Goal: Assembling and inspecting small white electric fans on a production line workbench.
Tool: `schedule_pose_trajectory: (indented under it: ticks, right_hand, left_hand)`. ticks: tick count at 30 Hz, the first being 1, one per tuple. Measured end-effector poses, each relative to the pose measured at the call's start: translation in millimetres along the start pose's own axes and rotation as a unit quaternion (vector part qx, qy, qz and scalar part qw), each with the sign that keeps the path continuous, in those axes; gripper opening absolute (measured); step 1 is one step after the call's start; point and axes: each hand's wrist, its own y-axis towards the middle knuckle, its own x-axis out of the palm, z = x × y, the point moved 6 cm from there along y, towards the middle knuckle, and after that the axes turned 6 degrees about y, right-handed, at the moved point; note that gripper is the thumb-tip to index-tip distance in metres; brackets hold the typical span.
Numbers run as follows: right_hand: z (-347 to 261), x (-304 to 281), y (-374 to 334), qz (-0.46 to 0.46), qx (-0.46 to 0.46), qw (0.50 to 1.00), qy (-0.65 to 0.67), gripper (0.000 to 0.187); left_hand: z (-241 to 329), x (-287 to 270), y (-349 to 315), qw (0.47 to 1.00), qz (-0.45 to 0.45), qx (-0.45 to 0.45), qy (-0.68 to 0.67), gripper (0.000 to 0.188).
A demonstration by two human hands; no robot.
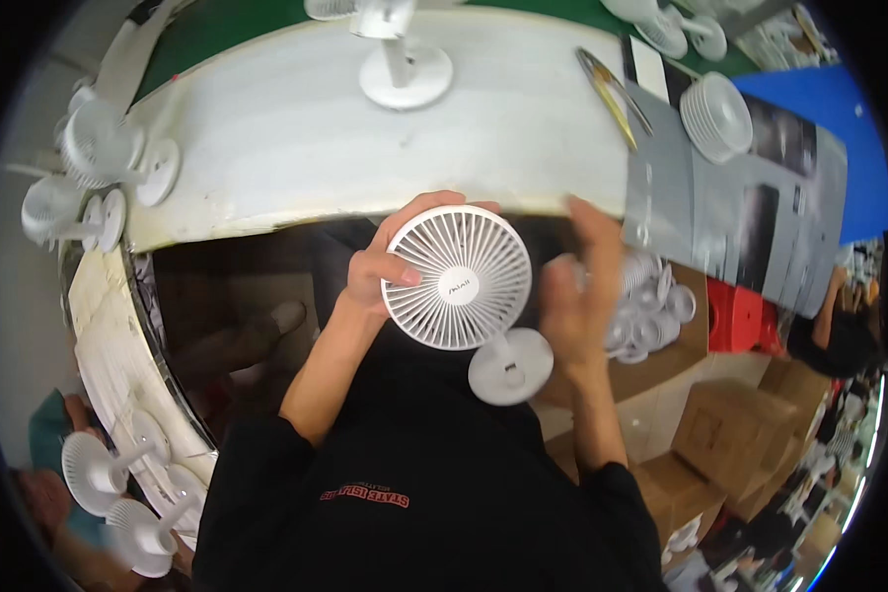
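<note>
My left hand (377, 266) grips a small white desk fan (498, 247) by the rim of its round grille, with the thumb lying over the front slats. The grille faces up toward me, and the fan's round base (523, 367) hangs at its lower right. To the right of the fan, apart from it, my right hand (584, 286) is blurred by motion. Its fingers and thumb are spread apart, and nothing shows between them. The fan is in front of my body, just off the near edge of the white worktop (365, 158).
Another white fan (405, 79) stands at the worktop's back. Several more are at the left (99, 148) and lower left (99, 469). Pliers (612, 94) and stacked white round grilles (715, 118) lie at the right. A cardboard box (676, 360) of white parts sits below my right side.
</note>
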Motion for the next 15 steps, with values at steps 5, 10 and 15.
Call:
schedule_pose_trajectory:
  ticks: [5,10,15]
  right_hand:
    - [84.0,-17.7,57.4,0.045,0.145,0.980,0.127,0.019]
    - [164.3,13.3,66.6,0.052,0.246,0.968,0.017,0.019]
    - [156.7,17.5,43.9,0.027,0.154,0.988,0.015,0.017]
  left_hand:
    - [62.5,47.1,9.6,0.997,-0.047,0.061,0.030,0.090]
    - [162.2,85.6,-45.6,0.919,0.133,0.196,0.316,0.091]
    - [267.4,139.6,-183.6,0.506,0.391,0.375,0.671,0.082]
